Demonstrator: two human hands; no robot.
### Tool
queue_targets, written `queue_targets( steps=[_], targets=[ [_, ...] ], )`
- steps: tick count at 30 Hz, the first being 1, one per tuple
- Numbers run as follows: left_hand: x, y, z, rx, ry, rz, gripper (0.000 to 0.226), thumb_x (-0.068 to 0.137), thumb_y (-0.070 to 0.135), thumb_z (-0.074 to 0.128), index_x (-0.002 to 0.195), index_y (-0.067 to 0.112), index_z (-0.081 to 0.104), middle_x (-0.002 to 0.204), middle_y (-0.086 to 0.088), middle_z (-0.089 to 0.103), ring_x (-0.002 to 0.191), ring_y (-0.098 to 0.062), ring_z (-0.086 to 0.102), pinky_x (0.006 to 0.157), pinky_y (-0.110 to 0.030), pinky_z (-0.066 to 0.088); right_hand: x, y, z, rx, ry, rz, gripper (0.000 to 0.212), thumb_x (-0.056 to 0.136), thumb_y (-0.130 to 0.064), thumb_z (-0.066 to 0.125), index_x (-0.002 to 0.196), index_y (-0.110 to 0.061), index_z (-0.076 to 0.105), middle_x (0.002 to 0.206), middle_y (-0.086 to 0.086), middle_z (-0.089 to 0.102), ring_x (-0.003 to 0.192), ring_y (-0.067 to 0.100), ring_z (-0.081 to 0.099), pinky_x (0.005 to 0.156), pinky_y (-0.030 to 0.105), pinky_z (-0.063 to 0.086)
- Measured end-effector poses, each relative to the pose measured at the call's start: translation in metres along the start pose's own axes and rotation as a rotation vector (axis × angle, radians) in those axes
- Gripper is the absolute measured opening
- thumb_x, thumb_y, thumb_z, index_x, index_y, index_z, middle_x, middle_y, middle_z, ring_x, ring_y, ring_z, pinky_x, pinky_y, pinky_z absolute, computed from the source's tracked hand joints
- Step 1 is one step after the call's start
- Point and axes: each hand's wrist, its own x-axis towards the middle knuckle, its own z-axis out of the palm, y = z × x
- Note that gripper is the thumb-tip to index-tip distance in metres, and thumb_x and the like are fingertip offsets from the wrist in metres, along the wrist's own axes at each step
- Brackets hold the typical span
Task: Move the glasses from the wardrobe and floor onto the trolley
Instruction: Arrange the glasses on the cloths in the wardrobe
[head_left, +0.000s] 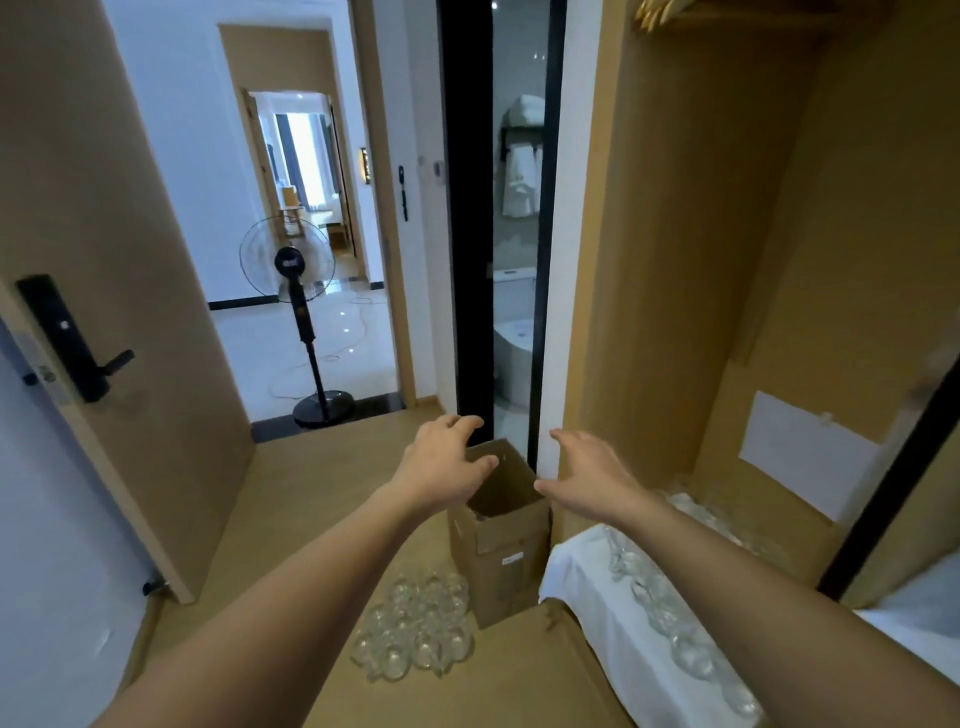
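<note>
Both hands are spread open and hold nothing, the left hand (441, 465) over the near rim of an open cardboard box (501, 540) on the floor (311, 499), the right hand (587, 475) just to its right. If they grab the tall box carelessly, it could tip onto the cluster of floor glasses (415, 631) beside its base. More glasses sit on the white-clothed trolley (623, 623) and on the wardrobe (727, 260) bottom, where the right forearm could sweep them off.

Floor (322, 493) — clustered glasses (415, 631), open cardboard box (501, 561).
</note>
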Motion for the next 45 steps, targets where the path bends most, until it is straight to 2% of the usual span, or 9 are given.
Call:
queue_targets(
  steps=[4, 9, 12, 16, 22, 30, 34, 41, 45],
  targets=[
    [0.055, -0.018, 0.026, -0.035, -0.123, 0.059, 0.064, 0.095, 0.047, 0.061, 0.152, 0.027, 0.040, 0.153, -0.002, 0.043, 0.142, -0.026, 0.037, 0.114, -0.048, 0.041, 0.029, 0.016, 0.016, -0.021, 0.040, 0.179, 0.082, 0.089, -0.050, 0.069, 0.156, -0.026, 0.030, 0.162, 0.001, 0.033, 0.147, 0.029, 0.032, 0.115, 0.048, 0.036],
    [0.097, -0.025, 0.077, -0.042, -0.270, 0.143, 0.063, 0.093, 0.047, 0.061, 0.150, 0.026, 0.043, 0.153, -0.002, 0.044, 0.140, -0.026, 0.040, 0.114, -0.046, 0.040, 0.037, 0.054, 0.045, -0.019, 0.071, 0.375, 0.075, 0.089, -0.049, 0.066, 0.153, -0.022, 0.037, 0.158, 0.005, 0.039, 0.142, 0.029, 0.038, 0.113, 0.040, 0.037],
    [0.114, -0.024, 0.108, -0.040, -0.368, 0.194, 0.064, 0.093, 0.048, 0.061, 0.150, 0.024, 0.043, 0.152, -0.003, 0.044, 0.137, -0.026, 0.043, 0.112, -0.041, 0.041, 0.033, 0.082, 0.058, -0.015, 0.034, 0.476, 0.080, 0.090, -0.048, 0.065, 0.157, -0.021, 0.031, 0.161, 0.004, 0.034, 0.146, 0.028, 0.033, 0.116, 0.038, 0.034],
    [0.137, -0.015, 0.148, -0.056, -0.463, 0.231, 0.062, 0.095, 0.050, 0.060, 0.149, 0.025, 0.044, 0.153, -0.003, 0.044, 0.138, -0.027, 0.042, 0.114, -0.045, 0.040, 0.032, 0.122, 0.073, 0.003, 0.007, 0.600, 0.082, 0.090, -0.049, 0.067, 0.157, -0.022, 0.030, 0.160, 0.005, 0.035, 0.145, 0.028, 0.035, 0.116, 0.036, 0.035],
    [0.180, -0.001, 0.202, 0.001, -0.545, 0.265, 0.061, 0.099, 0.048, 0.056, 0.152, 0.025, 0.039, 0.158, -0.003, 0.038, 0.144, -0.027, 0.036, 0.118, -0.042, 0.036, 0.055, 0.187, 0.095, 0.066, 0.024, 0.722, 0.079, 0.091, -0.048, 0.066, 0.157, -0.020, 0.030, 0.159, 0.004, 0.037, 0.145, 0.028, 0.036, 0.114, 0.035, 0.036],
    [0.256, 0.011, 0.274, 0.073, -0.693, 0.296, 0.061, 0.098, 0.047, 0.058, 0.150, 0.019, 0.044, 0.151, -0.004, 0.047, 0.132, -0.025, 0.050, 0.108, -0.037, 0.043, 0.097, 0.257, 0.117, 0.221, 0.035, 0.843, 0.069, 0.092, -0.045, 0.066, 0.151, -0.018, 0.041, 0.149, 0.006, 0.050, 0.136, 0.026, 0.047, 0.109, 0.029, 0.036],
    [0.284, 0.020, 0.315, 0.039, -0.750, 0.278, 0.063, 0.095, 0.046, 0.061, 0.150, 0.020, 0.044, 0.153, -0.003, 0.045, 0.125, -0.024, 0.056, 0.107, -0.035, 0.043, 0.111, 0.292, 0.124, 0.244, -0.007, 0.911, 0.075, 0.092, -0.046, 0.066, 0.154, -0.015, 0.037, 0.153, 0.007, 0.046, 0.140, 0.025, 0.043, 0.112, 0.027, 0.034],
    [0.318, 0.020, 0.374, -0.011, -0.856, 0.305, 0.062, 0.094, 0.043, 0.064, 0.149, 0.024, 0.045, 0.151, 0.000, 0.046, 0.135, -0.018, 0.047, 0.104, -0.022, 0.035, 0.130, 0.326, 0.141, 0.222, -0.054, 1.039, 0.078, 0.093, -0.053, 0.063, 0.155, -0.018, 0.030, 0.154, 0.002, 0.044, 0.140, 0.018, 0.043, 0.113, 0.025, 0.032],
    [0.345, 0.014, 0.409, -0.011, -0.918, 0.319, 0.060, 0.093, 0.040, 0.067, 0.147, 0.021, 0.049, 0.146, -0.004, 0.052, 0.128, -0.023, 0.054, 0.100, -0.025, 0.040, 0.146, 0.334, 0.160, 0.294, -0.037, 1.143, 0.077, 0.093, -0.049, 0.064, 0.155, -0.018, 0.031, 0.156, 0.004, 0.041, 0.142, 0.020, 0.040, 0.114, 0.026, 0.030]
  ],
)
